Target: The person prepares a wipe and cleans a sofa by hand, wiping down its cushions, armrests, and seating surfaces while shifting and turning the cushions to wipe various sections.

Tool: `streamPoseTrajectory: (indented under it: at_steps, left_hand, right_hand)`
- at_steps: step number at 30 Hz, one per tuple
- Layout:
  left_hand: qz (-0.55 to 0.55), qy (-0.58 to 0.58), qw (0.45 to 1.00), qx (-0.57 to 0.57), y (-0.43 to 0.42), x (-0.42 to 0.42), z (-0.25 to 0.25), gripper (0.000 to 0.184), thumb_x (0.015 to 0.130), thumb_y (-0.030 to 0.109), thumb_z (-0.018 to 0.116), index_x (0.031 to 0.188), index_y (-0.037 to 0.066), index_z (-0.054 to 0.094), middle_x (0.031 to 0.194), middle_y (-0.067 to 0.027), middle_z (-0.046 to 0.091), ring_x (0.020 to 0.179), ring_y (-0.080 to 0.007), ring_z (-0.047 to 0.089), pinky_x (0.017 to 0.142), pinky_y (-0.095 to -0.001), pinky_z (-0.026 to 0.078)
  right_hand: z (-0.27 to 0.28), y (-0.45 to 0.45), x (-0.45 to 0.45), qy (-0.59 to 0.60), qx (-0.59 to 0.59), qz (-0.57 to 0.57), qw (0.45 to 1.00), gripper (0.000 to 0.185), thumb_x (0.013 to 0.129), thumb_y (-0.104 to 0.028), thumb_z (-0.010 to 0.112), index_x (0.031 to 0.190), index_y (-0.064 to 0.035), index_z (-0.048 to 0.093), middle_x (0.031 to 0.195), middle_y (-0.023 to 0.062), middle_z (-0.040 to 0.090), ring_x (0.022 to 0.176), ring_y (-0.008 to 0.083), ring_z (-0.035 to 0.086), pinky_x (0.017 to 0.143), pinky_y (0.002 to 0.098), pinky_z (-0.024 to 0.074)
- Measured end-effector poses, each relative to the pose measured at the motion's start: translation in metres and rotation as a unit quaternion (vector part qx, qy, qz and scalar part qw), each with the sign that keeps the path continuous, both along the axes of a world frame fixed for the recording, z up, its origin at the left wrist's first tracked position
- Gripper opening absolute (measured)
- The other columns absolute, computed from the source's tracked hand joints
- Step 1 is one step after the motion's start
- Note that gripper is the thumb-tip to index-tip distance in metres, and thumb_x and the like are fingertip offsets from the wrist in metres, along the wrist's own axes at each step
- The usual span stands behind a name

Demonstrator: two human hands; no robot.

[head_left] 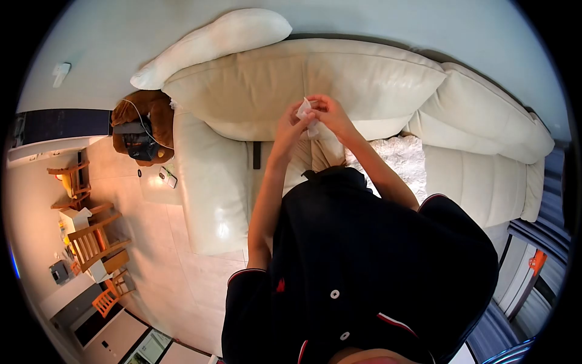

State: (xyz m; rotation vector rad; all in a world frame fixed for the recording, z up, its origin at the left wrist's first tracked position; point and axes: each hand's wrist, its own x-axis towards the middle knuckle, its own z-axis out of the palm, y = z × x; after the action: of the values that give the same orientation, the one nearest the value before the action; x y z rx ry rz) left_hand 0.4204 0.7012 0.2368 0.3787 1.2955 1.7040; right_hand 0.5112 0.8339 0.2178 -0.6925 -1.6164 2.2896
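Evidently, the left hand [290, 122] and right hand [331, 114], fingers nearly closed, pinch a crumpled white tissue [304, 109] above the cream sofa [257, 91]; it looks light, soft and tearable, best held by its bunched middle.

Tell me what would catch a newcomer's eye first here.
Probably the big cream sofa, stretching across the middle. In front of its backrest, the person's left hand and right hand hold a crumpled white piece between their fingers. Next, beside the sofa's left end, a plush brown thing with a dark bag against it.
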Motion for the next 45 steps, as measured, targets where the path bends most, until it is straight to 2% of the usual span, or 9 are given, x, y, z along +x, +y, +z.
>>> streamPoseTrajectory:
  at_steps: [10, 12, 21, 26, 33, 35, 37, 43, 45]
  left_hand:
    - [-0.125, 0.117, 0.985, -0.031, 0.023, -0.002, -0.012, 0.052, 0.096, 0.031, 0.063, 0.138, 0.002, 0.051, 0.134, -0.0073, 0.058, 0.122, -0.0184, 0.054, 0.105, -0.0359, 0.039]
    - [-0.110, 0.091, 0.990, 0.009, 0.029, -0.008, -0.029, 0.051, 0.096, 0.031, 0.062, 0.137, 0.001, 0.053, 0.132, -0.0074, 0.060, 0.123, -0.0185, 0.054, 0.106, -0.0359, 0.039]
    - [-0.150, 0.208, 0.966, -0.001, 0.077, 0.023, -0.001, 0.047, 0.098, 0.037, 0.060, 0.125, -0.001, 0.061, 0.114, -0.0052, 0.067, 0.100, -0.0110, 0.061, 0.089, -0.0303, 0.046]
    - [-0.123, 0.018, 0.992, 0.029, 0.086, 0.027, -0.015, 0.043, 0.100, 0.040, 0.059, 0.120, 0.002, 0.065, 0.093, -0.0028, 0.069, 0.088, -0.0110, 0.064, 0.083, -0.0267, 0.048]
    - [-0.041, -0.039, 0.998, 0.027, 0.104, 0.035, -0.013, 0.031, 0.101, 0.034, 0.056, 0.107, 0.006, 0.067, 0.099, -0.0065, 0.070, 0.087, -0.0187, 0.068, 0.080, -0.0356, 0.052]
    - [-0.027, 0.351, 0.935, -0.037, 0.120, 0.049, 0.002, 0.030, 0.098, 0.031, 0.058, 0.106, 0.003, 0.064, 0.102, -0.0134, 0.068, 0.087, -0.0307, 0.067, 0.079, -0.0411, 0.052]
    - [-0.044, 0.517, 0.855, 0.012, 0.130, 0.078, 0.005, 0.031, 0.092, 0.028, 0.063, 0.108, 0.001, 0.062, 0.103, -0.0183, 0.065, 0.089, -0.0383, 0.064, 0.078, -0.0434, 0.052]
    - [-0.123, 0.665, 0.726, 0.123, 0.155, 0.134, -0.007, 0.021, 0.082, 0.014, 0.064, 0.099, 0.004, 0.062, 0.098, -0.0151, 0.064, 0.088, -0.0339, 0.063, 0.074, -0.0433, 0.050]
    - [-0.088, 0.677, 0.713, 0.160, 0.165, 0.141, -0.007, 0.020, 0.080, 0.013, 0.064, 0.099, 0.005, 0.062, 0.097, -0.0148, 0.064, 0.087, -0.0329, 0.062, 0.076, -0.0421, 0.050]
  right_hand:
    - [0.066, 0.045, 0.026, 0.032, 0.151, 0.048, 0.987, 0.017, 0.097, -0.008, 0.060, 0.113, -0.0003, 0.062, 0.096, 0.0064, 0.068, 0.090, 0.0111, 0.064, 0.084, 0.0270, 0.0513]
    - [0.076, 0.053, 0.033, 0.077, 0.194, -0.069, 0.976, 0.016, 0.098, -0.010, 0.059, 0.112, -0.0029, 0.061, 0.086, 0.0047, 0.068, 0.084, 0.0103, 0.064, 0.076, 0.0255, 0.0512]
    - [0.074, 0.066, 0.050, -0.023, 0.250, -0.133, 0.959, 0.011, 0.099, -0.012, 0.060, 0.108, -0.0075, 0.056, 0.076, 0.0010, 0.061, 0.069, 0.0057, 0.053, 0.057, 0.0223, 0.0408]
    - [0.074, 0.089, 0.082, -0.042, 0.266, -0.194, 0.943, 0.013, 0.099, -0.018, 0.062, 0.107, -0.0106, 0.054, 0.070, -0.0031, 0.057, 0.059, 0.0017, 0.045, 0.047, 0.0214, 0.0343]
    - [0.020, 0.087, 0.101, -0.135, 0.188, -0.336, 0.913, 0.025, 0.097, -0.028, 0.065, 0.112, -0.0095, 0.055, 0.085, 0.0002, 0.055, 0.065, 0.0056, 0.050, 0.053, 0.0229, 0.0407]
    - [0.001, 0.078, 0.108, -0.085, -0.020, -0.380, 0.921, 0.040, 0.094, -0.036, 0.069, 0.117, -0.0061, 0.056, 0.089, 0.0034, 0.056, 0.072, 0.0118, 0.058, 0.062, 0.0269, 0.0486]
    - [-0.007, 0.071, 0.111, -0.006, -0.221, -0.295, 0.930, 0.045, 0.097, -0.043, 0.059, 0.120, -0.0041, 0.058, 0.106, 0.0092, 0.062, 0.097, 0.0212, 0.063, 0.085, 0.0367, 0.0527]
    - [-0.082, 0.108, 0.155, 0.251, -0.451, -0.170, 0.840, 0.052, 0.103, -0.046, 0.043, 0.131, -0.0030, 0.055, 0.133, 0.0150, 0.058, 0.121, 0.0303, 0.057, 0.106, 0.0436, 0.0445]
    - [-0.060, 0.115, 0.152, 0.179, -0.338, -0.417, 0.824, 0.063, 0.104, -0.049, 0.031, 0.136, 0.0026, 0.049, 0.136, 0.0191, 0.055, 0.123, 0.0334, 0.054, 0.108, 0.0438, 0.0415]
